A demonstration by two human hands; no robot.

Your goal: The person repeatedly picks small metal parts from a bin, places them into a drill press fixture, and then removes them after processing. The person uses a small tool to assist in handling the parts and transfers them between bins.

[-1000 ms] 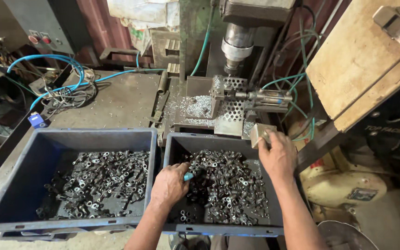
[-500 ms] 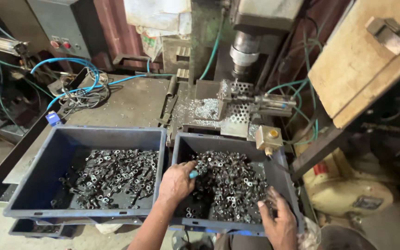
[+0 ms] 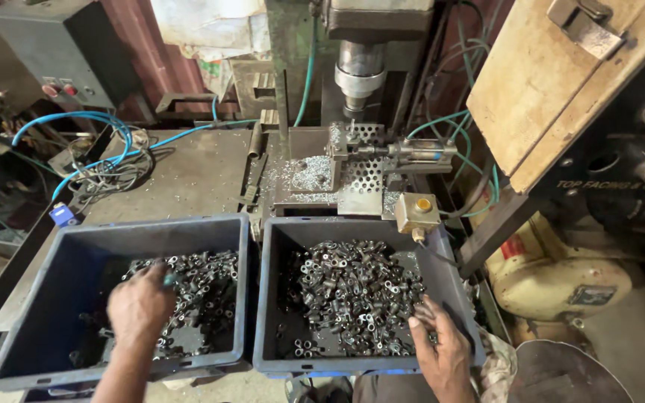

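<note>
Head view, looking down on a workshop desk [image 3: 188, 175] before a drill press.

Item 1. Left bin [image 3: 54, 261]: dark blue plastic, holding a thin layer of small metal fittings [image 3: 203, 287] gathered toward its right half; the left part of the floor is bare.

Item 2. Right bin [image 3: 281, 298]: same kind, just beside the first, rims nearly touching. Holds a denser heap of the same small metal parts [image 3: 349, 287].

Item 3. Left hand [image 3: 139, 306]: over the left bin, knuckles up, fingers curled down. A small teal-tipped object [image 3: 167, 280] shows at the fingertips; whether the hand grips a fitting besides cannot be told.

Item 4. Right hand [image 3: 442, 347]: at the near right corner of the right bin, fingers spread a little and resting on the parts; nothing plainly held.

Item 5. Drill press spindle [image 3: 360, 75], above a perforated fixture plate [image 3: 363, 175] with a horizontal clamp cylinder [image 3: 412, 151]. Metal chips [image 3: 307, 173] lie on the plate.

Item 6. Yellow push-button box [image 3: 417, 211], at the far rim of the right bin. Blue hoses [image 3: 76, 127] and loose wires lie at the desk's left.

Hazards, as judged:
- Bare fingers among sharp-edged fittings and stray chips: cuts or splinters.
- Bins stand so close that a fitting dropped carelessly may land in the wrong one.
- The button box sits close to the reach path; a passing wrist might knock it.
- Right bin overhangs the desk's near edge somewhat; a heavy press on its corner may tip it.
</note>
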